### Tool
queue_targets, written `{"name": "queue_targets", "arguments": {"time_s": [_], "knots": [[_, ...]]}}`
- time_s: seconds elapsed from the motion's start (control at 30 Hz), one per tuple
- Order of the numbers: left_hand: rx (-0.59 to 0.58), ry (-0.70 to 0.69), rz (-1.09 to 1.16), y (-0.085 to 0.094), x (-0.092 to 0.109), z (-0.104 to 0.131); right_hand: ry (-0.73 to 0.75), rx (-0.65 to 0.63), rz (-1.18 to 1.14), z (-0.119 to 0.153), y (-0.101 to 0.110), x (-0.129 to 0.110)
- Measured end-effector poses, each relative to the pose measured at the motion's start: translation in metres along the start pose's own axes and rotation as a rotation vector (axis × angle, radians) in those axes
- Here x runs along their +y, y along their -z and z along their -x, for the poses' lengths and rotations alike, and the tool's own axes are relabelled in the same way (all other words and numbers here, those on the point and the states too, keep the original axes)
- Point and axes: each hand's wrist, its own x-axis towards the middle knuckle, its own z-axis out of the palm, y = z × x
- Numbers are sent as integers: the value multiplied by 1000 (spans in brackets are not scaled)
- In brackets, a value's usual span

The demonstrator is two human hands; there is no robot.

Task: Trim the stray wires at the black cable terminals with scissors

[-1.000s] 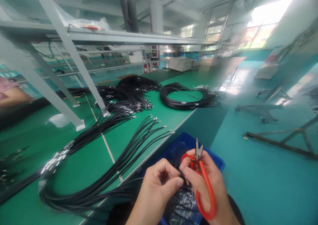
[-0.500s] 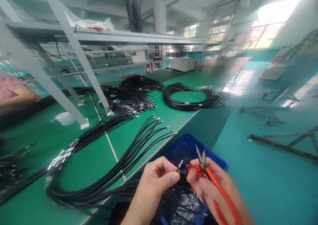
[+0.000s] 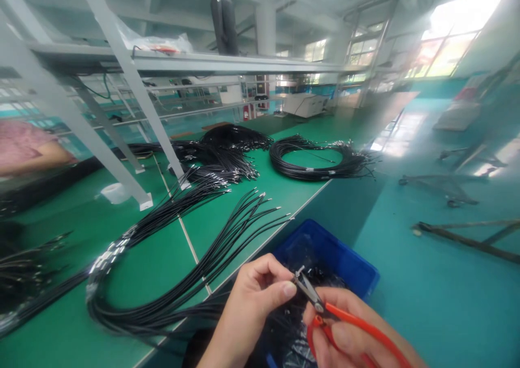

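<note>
Between thumb and forefinger, my left hand [image 3: 260, 297] pinches the end of a black cable [image 3: 296, 279] with a small light tip. My right hand [image 3: 349, 324] is wrapped round red-handled scissors [image 3: 365, 327]. Their metal blades point up and left and lie at the cable end by my left fingertips. Whether the blades touch the tip cannot be made out. Below both hands is a blue bin [image 3: 361, 268] with dark pieces and clear plastic in it. A curved bundle of black cables [image 3: 162, 308] with silvery wrapping lies on the green table [image 3: 140, 265] at the left.
A coiled cable ring [image 3: 309, 172] and a cable pile [image 3: 231, 140] lie farther back. Grey shelf posts [image 3: 140, 94] stand on the table by a white roll [image 3: 116, 193]. A person's arm [image 3: 52, 156] shows at the far left. Wheeled stands [image 3: 467, 238] are at the right.
The scissors have turned and moved left, bringing their blades from pointing upward to the cable end at my left fingertips. My left hand keeps its pinch. The view has shifted slightly.
</note>
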Motion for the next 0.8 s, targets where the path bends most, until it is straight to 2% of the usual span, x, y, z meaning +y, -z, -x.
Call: {"name": "queue_targets", "arguments": {"time_s": [0.13,0.27,0.4,0.5,0.57,0.63,0.73,0.8], "knots": [[-23,-3,5,0,0,0,27,-15,21,0,0,2],[-11,-3,-5,1,0,-1,66,37,1,-4,1,4],[1,-11,-38,1,0,-1,-9,-44,92,-14,-4,-5],[4,-12,-59,3,0,-3,-32,82,227,-17,-12,-11],[14,-13,-70,4,0,-5,3,167,285,-15,-14,-11],[35,-10,-101,3,-4,-7,54,181,292,-9,-11,-11],[96,-13,-304,-7,-19,-8,145,241,296,0,3,-12],[53,-58,-635,-18,-33,-6,221,353,328,3,14,-13]]}}
